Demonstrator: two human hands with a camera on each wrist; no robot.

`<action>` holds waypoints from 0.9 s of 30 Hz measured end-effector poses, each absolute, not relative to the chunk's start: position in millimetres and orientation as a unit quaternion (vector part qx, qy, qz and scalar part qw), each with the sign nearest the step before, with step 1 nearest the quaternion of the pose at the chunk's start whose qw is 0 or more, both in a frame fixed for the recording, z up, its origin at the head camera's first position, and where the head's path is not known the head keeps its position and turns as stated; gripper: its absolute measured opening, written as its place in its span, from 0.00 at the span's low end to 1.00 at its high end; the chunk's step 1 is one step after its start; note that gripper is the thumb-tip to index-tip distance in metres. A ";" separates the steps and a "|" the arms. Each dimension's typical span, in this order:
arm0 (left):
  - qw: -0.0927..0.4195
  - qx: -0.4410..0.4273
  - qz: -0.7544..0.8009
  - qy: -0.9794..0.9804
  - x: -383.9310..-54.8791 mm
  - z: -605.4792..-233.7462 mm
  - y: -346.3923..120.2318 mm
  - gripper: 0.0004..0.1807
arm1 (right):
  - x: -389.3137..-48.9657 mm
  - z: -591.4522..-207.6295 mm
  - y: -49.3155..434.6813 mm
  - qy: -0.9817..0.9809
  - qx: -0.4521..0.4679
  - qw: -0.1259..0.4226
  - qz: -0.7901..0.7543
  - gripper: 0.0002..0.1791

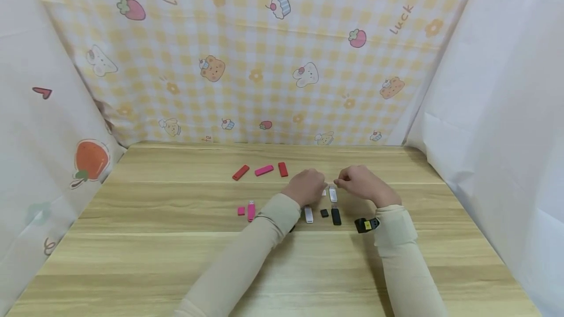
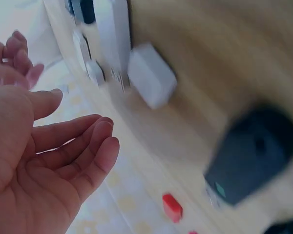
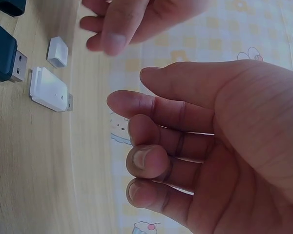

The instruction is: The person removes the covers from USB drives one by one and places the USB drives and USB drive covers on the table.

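Note:
Both hands hover over several USB sticks on the table. My left hand [image 1: 307, 186] has its thumb and fingers apart, loosely bent, holding nothing. My right hand [image 1: 362, 183] faces it, loosely curled, with no object in its fingers. Between them lies an uncapped white USB stick [image 1: 332, 193], its white cap [image 3: 57, 52] beside it. Nearer me are a second white USB stick [image 1: 308, 214], a black USB stick [image 1: 336, 216] and its black cap [image 1: 324, 213]. In the left wrist view a dark USB stick [image 2: 254, 153] shows blurred; my left sleeve mostly hides it in the head view.
Left of my hands lie a pink USB stick [image 1: 251, 211] and a pink cap [image 1: 241, 211]. Farther back a red stick [image 1: 241, 172], a pink stick [image 1: 264, 170] and another red stick [image 1: 283, 169] form a row. A patterned curtain [image 1: 246, 38] hangs behind the table.

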State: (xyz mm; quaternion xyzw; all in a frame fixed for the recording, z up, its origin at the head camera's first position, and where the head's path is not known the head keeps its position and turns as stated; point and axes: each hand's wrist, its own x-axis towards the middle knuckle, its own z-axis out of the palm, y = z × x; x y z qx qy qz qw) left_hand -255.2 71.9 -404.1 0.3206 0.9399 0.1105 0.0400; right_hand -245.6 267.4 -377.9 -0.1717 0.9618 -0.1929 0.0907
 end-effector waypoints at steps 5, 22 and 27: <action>0.048 0.299 0.142 0.942 -262.9 -399.6 53.6 0.15 | -245.3 -377.4 268.1 0.962 -0.169 0.092 -0.193 0.16; -0.034 0.297 0.089 0.950 -313.8 -381.9 -42.1 0.04 | -246.1 -378.3 269.9 0.960 -0.167 0.100 -0.201 0.15; 0.004 0.264 0.092 0.960 -319.5 -386.9 -56.1 0.05 | -246.2 -378.4 269.8 0.960 -0.166 0.100 -0.201 0.15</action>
